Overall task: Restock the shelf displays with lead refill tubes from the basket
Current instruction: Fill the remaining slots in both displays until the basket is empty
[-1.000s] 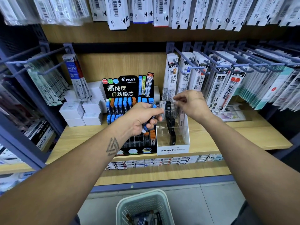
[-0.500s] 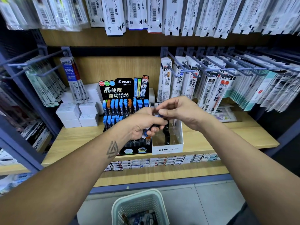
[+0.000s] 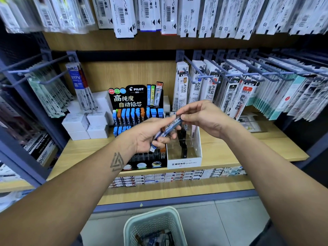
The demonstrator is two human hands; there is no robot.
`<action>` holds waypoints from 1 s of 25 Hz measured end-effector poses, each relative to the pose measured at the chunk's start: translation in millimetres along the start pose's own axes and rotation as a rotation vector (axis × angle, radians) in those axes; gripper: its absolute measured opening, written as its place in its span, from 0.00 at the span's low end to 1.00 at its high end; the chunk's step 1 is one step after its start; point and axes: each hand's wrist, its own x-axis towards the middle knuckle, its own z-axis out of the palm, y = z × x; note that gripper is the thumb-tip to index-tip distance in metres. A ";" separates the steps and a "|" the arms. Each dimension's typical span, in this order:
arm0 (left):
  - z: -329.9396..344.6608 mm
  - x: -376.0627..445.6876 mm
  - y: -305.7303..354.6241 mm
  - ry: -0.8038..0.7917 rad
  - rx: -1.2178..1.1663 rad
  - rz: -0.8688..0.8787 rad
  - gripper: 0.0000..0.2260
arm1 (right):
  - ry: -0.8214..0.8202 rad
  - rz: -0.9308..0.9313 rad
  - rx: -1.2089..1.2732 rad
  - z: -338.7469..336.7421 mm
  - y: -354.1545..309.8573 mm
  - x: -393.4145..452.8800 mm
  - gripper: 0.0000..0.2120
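Note:
My left hand (image 3: 152,134) grips a small bunch of lead refill tubes (image 3: 166,130), blue-capped, slanting up to the right. My right hand (image 3: 204,116) pinches the upper end of one tube in that bunch. Both hands hover in front of the black Pilot display (image 3: 134,100), which has rows of blue and orange tubes, and over the white Mono display box (image 3: 184,163), which holds a few black tubes. The pale green basket (image 3: 134,224) stands on the floor below, with several tubes inside.
White boxes (image 3: 85,125) are stacked left of the Pilot display. Refill packets hang on grey hooks (image 3: 213,75) at the right, left and above. The wooden shelf (image 3: 239,150) has bare board right of the Mono box. Price labels line its front edge.
My right hand came back from the Mono box to the bunch in my left hand and now pinches a tube end. The left hand kept its grip.

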 end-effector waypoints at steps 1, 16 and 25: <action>-0.4 -0.1 -0.2 0.009 0.009 0.006 0.16 | 0.004 0.001 -0.009 1.4 -0.3 0.4 0.10; 3.2 -2.9 1.0 0.057 0.113 0.057 0.03 | 0.107 0.013 0.119 13.8 -0.8 -3.2 0.08; -35.7 -29.4 9.9 0.215 0.205 0.065 0.14 | 0.101 0.005 0.218 20.0 0.4 2.8 0.06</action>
